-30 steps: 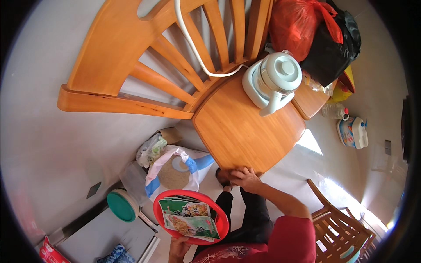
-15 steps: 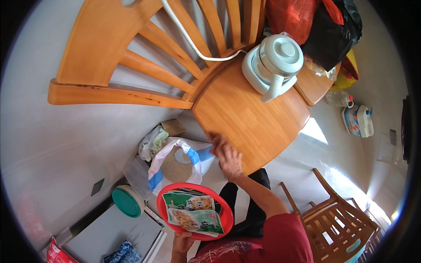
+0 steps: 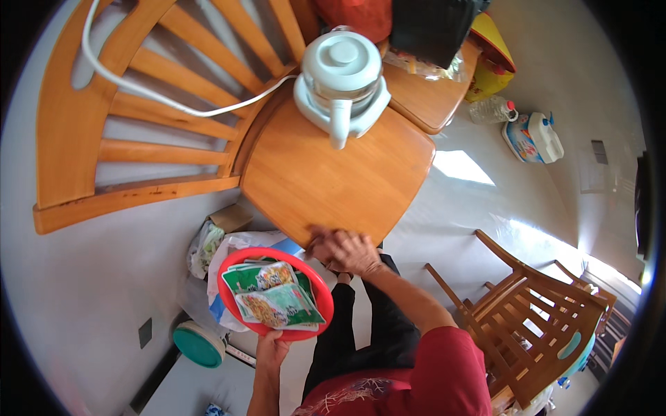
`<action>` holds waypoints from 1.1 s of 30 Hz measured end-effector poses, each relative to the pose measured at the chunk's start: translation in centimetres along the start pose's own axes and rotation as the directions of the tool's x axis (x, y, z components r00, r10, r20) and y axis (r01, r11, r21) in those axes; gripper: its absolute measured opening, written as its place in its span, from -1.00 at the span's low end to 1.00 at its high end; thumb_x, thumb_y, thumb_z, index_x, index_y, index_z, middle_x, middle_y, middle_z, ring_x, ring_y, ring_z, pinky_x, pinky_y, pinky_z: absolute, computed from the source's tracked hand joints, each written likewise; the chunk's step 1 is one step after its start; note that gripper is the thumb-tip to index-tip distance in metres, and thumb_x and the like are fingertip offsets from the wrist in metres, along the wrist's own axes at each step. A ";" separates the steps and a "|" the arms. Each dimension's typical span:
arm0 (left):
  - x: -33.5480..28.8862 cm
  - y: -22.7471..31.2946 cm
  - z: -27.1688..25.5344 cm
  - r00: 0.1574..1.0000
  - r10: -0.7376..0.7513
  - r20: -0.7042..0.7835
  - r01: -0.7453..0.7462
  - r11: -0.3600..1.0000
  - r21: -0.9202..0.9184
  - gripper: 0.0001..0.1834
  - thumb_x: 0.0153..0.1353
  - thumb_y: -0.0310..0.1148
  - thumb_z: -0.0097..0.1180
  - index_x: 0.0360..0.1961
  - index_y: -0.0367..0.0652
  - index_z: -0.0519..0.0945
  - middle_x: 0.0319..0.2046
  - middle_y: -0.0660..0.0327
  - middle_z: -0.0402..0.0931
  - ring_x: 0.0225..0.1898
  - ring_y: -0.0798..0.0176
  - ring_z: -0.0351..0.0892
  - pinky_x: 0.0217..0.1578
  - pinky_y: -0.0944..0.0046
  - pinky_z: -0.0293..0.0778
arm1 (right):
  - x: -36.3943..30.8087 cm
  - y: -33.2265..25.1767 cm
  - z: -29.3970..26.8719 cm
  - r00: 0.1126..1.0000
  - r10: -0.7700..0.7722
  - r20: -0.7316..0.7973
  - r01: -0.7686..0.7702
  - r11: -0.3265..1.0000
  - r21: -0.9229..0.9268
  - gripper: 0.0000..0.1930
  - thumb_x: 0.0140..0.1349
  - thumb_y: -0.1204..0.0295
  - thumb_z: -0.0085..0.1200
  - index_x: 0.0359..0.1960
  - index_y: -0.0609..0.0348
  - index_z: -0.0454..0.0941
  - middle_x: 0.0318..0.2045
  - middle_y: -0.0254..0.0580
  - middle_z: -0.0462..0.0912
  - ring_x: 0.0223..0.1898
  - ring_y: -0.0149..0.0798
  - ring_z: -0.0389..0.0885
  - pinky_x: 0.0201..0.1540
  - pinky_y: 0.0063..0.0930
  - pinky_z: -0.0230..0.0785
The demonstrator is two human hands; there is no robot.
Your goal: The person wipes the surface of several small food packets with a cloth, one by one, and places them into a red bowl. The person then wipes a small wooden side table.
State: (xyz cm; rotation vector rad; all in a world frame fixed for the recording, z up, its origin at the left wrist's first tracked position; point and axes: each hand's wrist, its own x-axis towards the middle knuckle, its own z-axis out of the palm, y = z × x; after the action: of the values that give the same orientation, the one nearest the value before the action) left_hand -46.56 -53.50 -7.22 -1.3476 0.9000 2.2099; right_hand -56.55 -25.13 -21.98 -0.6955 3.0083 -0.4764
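Note:
My left hand (image 3: 272,351) grips the rim of a red plastic basin (image 3: 324,295) at the lower left. Several flat green-and-white food packets (image 3: 279,305) with pictures of food lie overlapping in it. The basin partly covers a white-and-blue sack (image 3: 220,260) on the floor. My right hand (image 3: 347,252) is at the near edge of a wooden chair seat (image 3: 333,180), palm down, with nothing seen in it. Its fingers look apart, though their tips are blurred, and I cannot tell whether they press on the wood.
A pale blue electric kettle (image 3: 342,83) stands on the seat, its white cord (image 3: 180,107) crossing the chair back. Another wooden chair (image 3: 534,319) is at the right. A green-lidded tub (image 3: 199,344) sits lower left. Bottles (image 3: 533,137) stand by the far-right wall.
The view has shifted, so chair and kettle appear farther left. The basin now covers most of the sack, whose open mouth showed before. My right hand stays by the seat's near edge.

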 end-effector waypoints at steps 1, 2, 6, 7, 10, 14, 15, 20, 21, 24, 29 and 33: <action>1.4 -0.1 0.2 1.000 -0.012 -0.002 0.012 1.000 0.007 -0.19 -0.03 -0.73 -0.09 0.34 -0.09 0.13 0.23 0.08 0.29 0.26 -0.02 0.31 0.25 -0.26 0.24 | -0.5 2.3 0.0 0.995 0.093 -0.035 -0.095 0.994 -0.054 -0.45 0.12 0.22 -0.04 0.20 0.03 0.35 0.04 -0.16 0.38 0.05 -0.14 0.38 0.00 -0.14 0.22; 2.7 -0.1 0.9 0.997 0.002 -0.073 -0.002 1.000 0.004 -0.20 -0.02 -0.73 -0.09 0.33 -0.07 0.14 0.23 0.10 0.29 0.28 -0.01 0.28 0.26 -0.26 0.23 | -0.7 4.9 -0.5 0.982 0.161 -0.095 -0.171 0.979 -0.112 -0.44 0.10 0.25 -0.02 0.19 0.05 0.35 0.03 -0.14 0.38 0.03 -0.12 0.39 -0.04 -0.13 0.23; 8.4 0.6 2.3 0.999 0.007 0.052 -0.004 0.998 -0.066 -0.29 0.05 -0.75 -0.10 0.28 -0.11 0.23 0.22 0.06 0.30 0.26 -0.01 0.31 0.25 -0.19 0.29 | 0.8 15.0 -3.4 0.755 0.611 -0.238 -0.649 0.748 -0.140 -0.41 0.07 0.31 0.08 0.20 0.10 0.31 0.03 -0.03 0.38 -0.05 0.02 0.40 -0.07 -0.12 0.25; 9.8 0.7 2.5 0.999 0.014 0.053 -0.009 0.996 -0.085 -0.32 0.06 -0.75 -0.10 0.27 -0.13 0.24 0.22 0.04 0.31 0.24 -0.02 0.33 0.24 -0.18 0.32 | 1.3 16.6 -3.8 0.642 0.724 -0.252 -0.753 0.657 -0.028 -0.42 0.11 0.32 0.09 0.21 0.11 0.29 0.02 0.04 0.40 -0.06 0.09 0.39 -0.06 -0.10 0.25; 13.2 1.1 7.1 0.992 -0.036 0.119 0.045 0.997 -0.070 -0.35 0.09 -0.74 -0.09 0.26 -0.18 0.25 0.21 0.01 0.33 0.22 -0.08 0.36 0.21 -0.22 0.35 | 0.1 18.9 -0.1 0.213 0.910 -0.357 -0.850 0.353 0.392 -0.48 0.22 0.28 0.02 0.21 0.12 0.26 -0.08 0.20 0.42 -0.07 0.21 0.37 -0.05 -0.01 0.23; 16.4 1.1 8.9 0.993 0.064 0.100 -0.058 0.996 -0.064 -0.45 0.12 -0.72 -0.07 0.19 -0.25 0.32 0.17 -0.03 0.39 0.21 -0.09 0.37 0.21 -0.17 0.38 | -0.4 9.3 1.6 0.171 0.977 -0.129 -0.628 0.209 0.750 -0.40 0.26 0.29 -0.14 0.34 0.10 0.09 -0.34 0.27 0.52 -0.34 0.23 0.44 -0.26 0.01 0.23; 17.2 1.0 9.4 0.996 0.037 0.079 -0.029 0.994 -0.101 -0.46 0.12 -0.71 -0.06 0.18 -0.25 0.33 0.16 -0.03 0.39 0.21 -0.10 0.37 0.20 -0.17 0.38 | -1.4 6.3 2.0 0.173 0.984 0.033 -0.644 0.088 0.760 -0.36 0.27 0.29 -0.15 0.36 0.18 -0.01 -0.34 0.29 0.50 -0.39 0.24 0.44 -0.30 -0.01 0.27; 19.7 1.3 11.3 0.998 -0.025 0.056 0.033 0.987 -0.159 -0.47 0.12 -0.72 -0.05 0.17 -0.28 0.34 0.16 -0.04 0.40 0.21 -0.12 0.37 0.20 -0.21 0.37 | -5.9 -4.6 1.1 0.324 0.606 0.727 -0.853 -0.146 0.501 -0.31 0.31 0.19 -0.10 0.36 0.29 -0.01 -0.01 0.32 0.51 0.06 0.27 0.48 0.06 -0.10 0.35; 19.9 1.5 11.6 0.998 -0.022 0.067 0.032 0.988 -0.153 -0.47 0.12 -0.72 -0.05 0.17 -0.29 0.34 0.16 -0.04 0.40 0.21 -0.12 0.36 0.20 -0.22 0.36 | -6.8 -4.5 1.0 0.407 0.500 0.764 -0.852 -0.093 0.515 -0.36 0.30 0.20 -0.06 0.33 0.30 0.11 0.03 0.26 0.51 0.10 0.24 0.46 0.10 -0.15 0.33; 20.1 1.8 12.3 0.997 0.009 0.083 0.003 0.988 -0.152 -0.46 0.12 -0.73 -0.05 0.18 -0.29 0.33 0.18 -0.05 0.37 0.23 -0.13 0.34 0.21 -0.23 0.35 | -5.3 2.0 -3.3 0.590 0.664 0.459 -0.641 0.039 0.766 -0.48 0.32 0.31 -0.10 0.28 0.27 0.24 0.07 0.16 0.50 0.14 0.19 0.42 0.13 -0.16 0.29; 20.1 1.5 13.5 0.998 0.008 0.064 0.009 0.965 -0.261 -0.38 0.10 -0.76 -0.04 0.23 -0.20 0.28 0.22 -0.01 0.32 0.22 -0.12 0.35 0.19 -0.22 0.37 | 6.9 18.1 -10.8 0.590 0.764 -0.263 -0.718 0.645 0.261 -0.45 0.12 0.56 0.01 0.22 0.12 0.32 0.14 0.01 0.35 0.10 0.06 0.31 0.10 -0.11 0.22; 19.8 0.9 14.6 0.981 0.043 0.190 0.005 0.970 -0.245 -0.44 0.13 -0.68 -0.02 0.20 -0.22 0.31 0.17 -0.02 0.38 0.18 -0.09 0.40 0.17 -0.12 0.42 | 12.8 24.9 -6.7 0.850 0.398 -0.345 -0.451 0.888 -0.088 -0.47 0.08 0.49 0.01 0.18 0.12 0.38 0.21 -0.11 0.31 0.16 0.01 0.30 0.11 -0.12 0.26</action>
State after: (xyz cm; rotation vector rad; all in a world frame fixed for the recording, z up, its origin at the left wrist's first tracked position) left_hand -65.36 -43.79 -19.79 -1.2006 0.5885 2.4805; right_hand -79.26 -7.43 -22.31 0.0818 3.3863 -0.3437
